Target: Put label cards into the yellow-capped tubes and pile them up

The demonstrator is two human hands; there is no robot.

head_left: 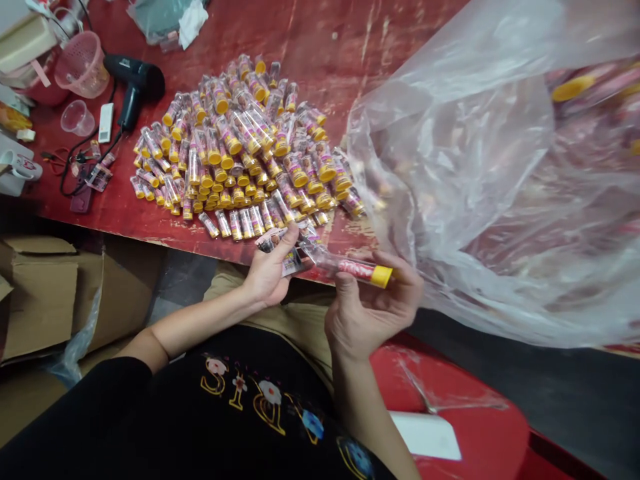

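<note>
Toward four o'clock from centre, a person's right hand (375, 307) grips a clear, yellow-capped tube (356, 269) in its fingers; at eight o'clock, the left hand (267, 275) has its fingers pinching a printed card (292, 264). On the red tabletop (320, 50), a heap of similar tubes (235, 143) lies toward eleven o'clock, a clear plastic bag (475, 200) at two o'clock
</note>
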